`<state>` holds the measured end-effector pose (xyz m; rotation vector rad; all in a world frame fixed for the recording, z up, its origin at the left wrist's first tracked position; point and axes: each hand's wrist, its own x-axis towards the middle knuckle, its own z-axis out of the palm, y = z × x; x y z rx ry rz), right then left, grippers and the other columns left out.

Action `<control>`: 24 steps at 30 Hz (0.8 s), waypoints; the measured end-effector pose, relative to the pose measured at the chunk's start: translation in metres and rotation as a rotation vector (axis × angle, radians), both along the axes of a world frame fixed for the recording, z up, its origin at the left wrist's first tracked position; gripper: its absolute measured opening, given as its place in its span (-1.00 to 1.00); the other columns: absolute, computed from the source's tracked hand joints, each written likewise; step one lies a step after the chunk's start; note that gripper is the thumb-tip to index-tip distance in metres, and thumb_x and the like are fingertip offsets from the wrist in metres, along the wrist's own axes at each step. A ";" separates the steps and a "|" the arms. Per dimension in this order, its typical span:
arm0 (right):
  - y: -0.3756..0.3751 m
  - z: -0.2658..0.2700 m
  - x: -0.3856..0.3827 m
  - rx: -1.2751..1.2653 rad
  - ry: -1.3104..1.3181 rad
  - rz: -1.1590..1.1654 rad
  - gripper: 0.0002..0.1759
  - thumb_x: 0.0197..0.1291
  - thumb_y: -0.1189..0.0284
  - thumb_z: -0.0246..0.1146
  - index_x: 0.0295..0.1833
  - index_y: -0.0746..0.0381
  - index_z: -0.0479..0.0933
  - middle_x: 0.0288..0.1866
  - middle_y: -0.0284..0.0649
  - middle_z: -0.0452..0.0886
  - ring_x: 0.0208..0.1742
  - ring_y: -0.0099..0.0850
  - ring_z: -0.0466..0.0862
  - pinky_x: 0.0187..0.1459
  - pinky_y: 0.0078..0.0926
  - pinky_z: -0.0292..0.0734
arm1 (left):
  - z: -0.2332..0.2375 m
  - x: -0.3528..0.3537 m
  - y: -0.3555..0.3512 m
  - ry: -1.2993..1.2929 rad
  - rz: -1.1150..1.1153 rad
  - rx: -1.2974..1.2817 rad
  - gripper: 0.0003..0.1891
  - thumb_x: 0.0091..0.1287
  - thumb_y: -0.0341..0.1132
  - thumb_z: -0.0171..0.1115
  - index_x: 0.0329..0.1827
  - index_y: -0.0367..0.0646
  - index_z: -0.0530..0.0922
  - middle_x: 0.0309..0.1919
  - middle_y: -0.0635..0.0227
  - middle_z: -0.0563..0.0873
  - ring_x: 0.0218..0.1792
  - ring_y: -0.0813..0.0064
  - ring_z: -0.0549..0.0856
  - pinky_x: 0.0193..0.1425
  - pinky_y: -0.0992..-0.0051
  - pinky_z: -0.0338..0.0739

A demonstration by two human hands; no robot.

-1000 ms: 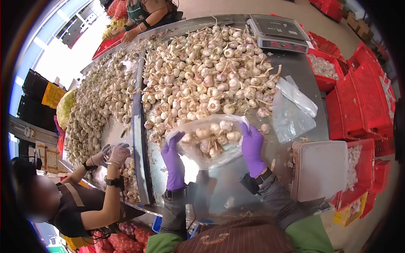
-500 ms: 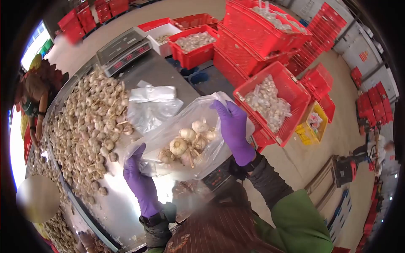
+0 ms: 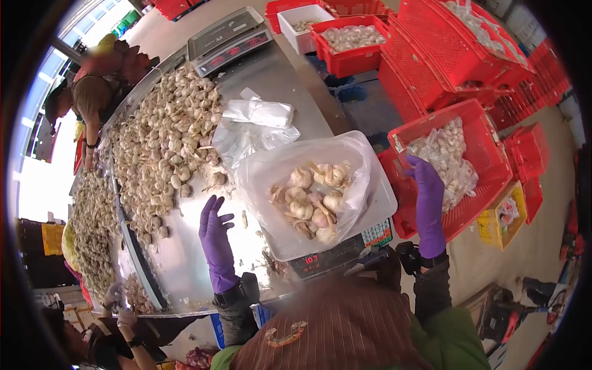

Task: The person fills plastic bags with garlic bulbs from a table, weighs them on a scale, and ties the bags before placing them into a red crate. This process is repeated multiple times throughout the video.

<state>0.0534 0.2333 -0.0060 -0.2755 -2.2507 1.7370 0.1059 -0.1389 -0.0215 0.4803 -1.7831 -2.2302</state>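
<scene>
A clear plastic bag (image 3: 364, 161) with several garlic bulbs (image 3: 302, 210) in it rests on the pan of a scale (image 3: 327, 256), whose red display is lit. My left hand (image 3: 217, 245), in a purple glove, is raised to the left of the bag, fingers apart and holding nothing. To the right of the scale, beside a red crate, my right hand (image 3: 427, 205), also gloved in purple, is off the bag with its fingers spread. Behind the bag lies a stack of folded plastic bags (image 3: 258, 113) on the metal table.
A big heap of loose garlic (image 3: 166, 142) covers the table's left part. Another scale (image 3: 231, 42) stands at the back. Red crates (image 3: 404, 216) of bagged garlic are at the right. Co-workers (image 3: 92, 92) are at the far left and lower left.
The bag of garlic has come down onto the scale pan. Both my hands have let go of it and moved apart, one to each side.
</scene>
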 end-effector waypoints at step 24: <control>0.054 -0.015 -0.009 -0.274 -0.183 -0.212 -0.55 0.27 0.14 0.00 -0.15 0.35 0.51 -0.24 -0.20 0.57 -0.24 -0.45 0.52 -0.08 -0.52 0.38 | 0.067 -0.002 0.050 0.192 0.095 -1.003 -0.47 -0.09 -0.63 0.24 0.05 -0.14 0.46 0.04 0.29 0.52 0.05 0.42 0.49 0.05 0.48 0.41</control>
